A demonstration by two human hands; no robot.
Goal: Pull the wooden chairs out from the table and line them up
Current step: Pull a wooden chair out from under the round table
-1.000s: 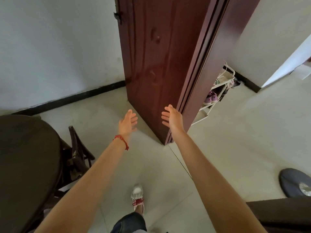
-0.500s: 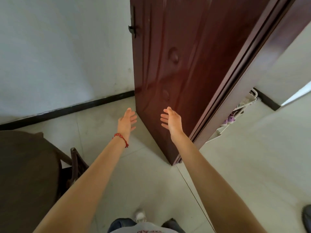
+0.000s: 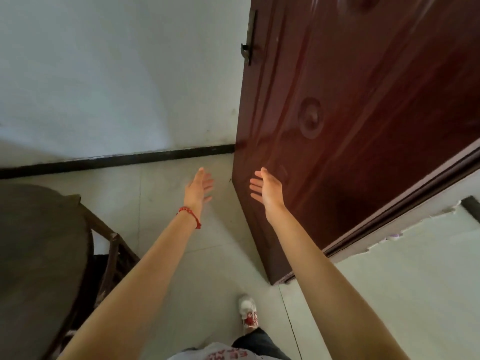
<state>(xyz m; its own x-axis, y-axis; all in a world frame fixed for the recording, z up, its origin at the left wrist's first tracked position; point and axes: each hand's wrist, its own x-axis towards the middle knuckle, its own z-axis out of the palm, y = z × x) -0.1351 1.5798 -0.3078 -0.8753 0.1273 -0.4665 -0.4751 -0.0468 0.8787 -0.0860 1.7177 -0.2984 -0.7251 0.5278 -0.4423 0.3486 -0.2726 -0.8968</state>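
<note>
With the left hand (image 3: 198, 187) and right hand (image 3: 267, 189) both spread and holding nothing, the person should turn toward the table (image 3: 39, 242), then take a firm grip on the wooden chair (image 3: 114, 245) tucked against its edge.

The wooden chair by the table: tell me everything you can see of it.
Only part of the wooden chair shows, at the lower left of the head view. It looks like dark brown wood: a top rail slanting down to the right and a back with rails and gaps, much in shadow. Its seat and legs are hidden, tucked under the dark round table, so it is not yet pulled out. It stands on the pale tiled floor. Neither the left hand nor the right hand touches it; both are held out open above the floor.
</note>
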